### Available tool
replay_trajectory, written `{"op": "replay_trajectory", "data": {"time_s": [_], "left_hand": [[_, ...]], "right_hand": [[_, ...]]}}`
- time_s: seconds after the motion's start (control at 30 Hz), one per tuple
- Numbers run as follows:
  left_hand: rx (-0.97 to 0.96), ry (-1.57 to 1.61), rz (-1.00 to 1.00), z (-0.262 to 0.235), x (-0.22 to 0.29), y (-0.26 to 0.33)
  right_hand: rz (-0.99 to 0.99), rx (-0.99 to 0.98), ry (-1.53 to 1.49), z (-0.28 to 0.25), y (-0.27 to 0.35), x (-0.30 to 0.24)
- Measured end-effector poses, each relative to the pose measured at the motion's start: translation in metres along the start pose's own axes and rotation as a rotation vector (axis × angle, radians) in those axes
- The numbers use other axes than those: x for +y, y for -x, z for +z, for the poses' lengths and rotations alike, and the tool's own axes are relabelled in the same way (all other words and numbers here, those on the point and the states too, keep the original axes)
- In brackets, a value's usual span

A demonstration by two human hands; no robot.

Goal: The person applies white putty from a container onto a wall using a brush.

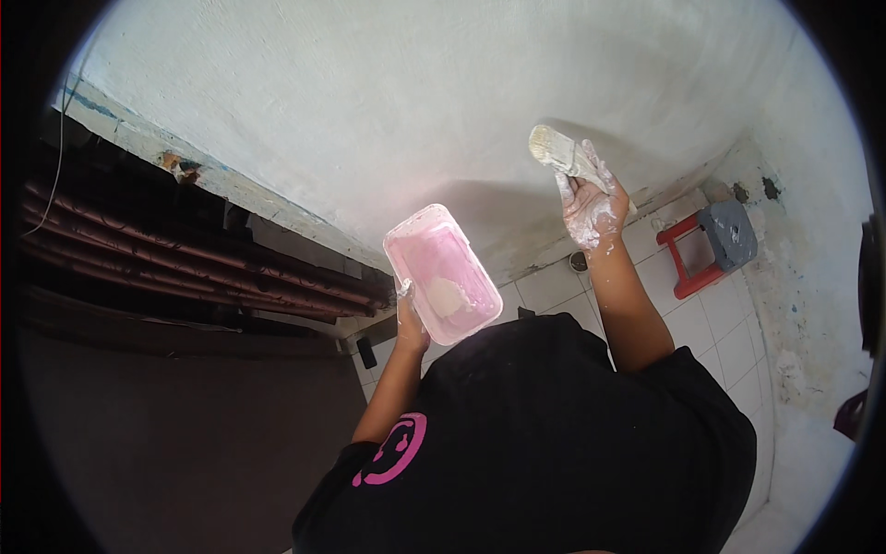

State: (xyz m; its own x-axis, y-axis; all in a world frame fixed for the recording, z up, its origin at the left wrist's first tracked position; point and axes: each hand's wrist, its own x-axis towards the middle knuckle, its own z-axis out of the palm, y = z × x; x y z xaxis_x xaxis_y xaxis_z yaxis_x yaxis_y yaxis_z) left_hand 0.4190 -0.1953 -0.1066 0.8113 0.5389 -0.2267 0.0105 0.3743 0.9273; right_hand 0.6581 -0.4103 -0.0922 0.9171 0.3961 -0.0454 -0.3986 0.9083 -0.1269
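A pink rectangular plastic tub (426, 254) is in front of my body, with whitish paint (448, 298) pooled in its near part and smeared on its walls. My left hand (406, 305) grips the tub's left side; most of its fingers are hidden beneath. Farther right and higher, my right hand (595, 205), streaked with white paint, holds a paintbrush (574, 162). The brush's pale, paint-coated bristles point up and left, close to the whitish wall (388, 102). From this view I cannot tell whether the bristles touch it.
A red and grey step stool (711, 245) stands on the white tiled floor (660, 291) at the right. Left of me, dark reddish curtain folds (203, 268) hang below a chipped wall edge (221, 189). A small round dark container (579, 261) sits near the wall's foot.
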Motion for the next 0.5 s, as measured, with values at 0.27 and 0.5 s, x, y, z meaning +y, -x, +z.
{"op": "replay_trajectory", "data": {"time_s": [0.27, 0.5], "left_hand": [[0.048, -0.038, -0.071, 0.012, 0.02, 0.022], [0.129, -0.074, -0.153, -0.033, 0.031, 0.043]], "right_hand": [[-0.384, 0.131, 0.697, 0.022, -0.024, 0.043], [-0.773, 0.053, 1.307, -0.013, -0.034, 0.119]]}}
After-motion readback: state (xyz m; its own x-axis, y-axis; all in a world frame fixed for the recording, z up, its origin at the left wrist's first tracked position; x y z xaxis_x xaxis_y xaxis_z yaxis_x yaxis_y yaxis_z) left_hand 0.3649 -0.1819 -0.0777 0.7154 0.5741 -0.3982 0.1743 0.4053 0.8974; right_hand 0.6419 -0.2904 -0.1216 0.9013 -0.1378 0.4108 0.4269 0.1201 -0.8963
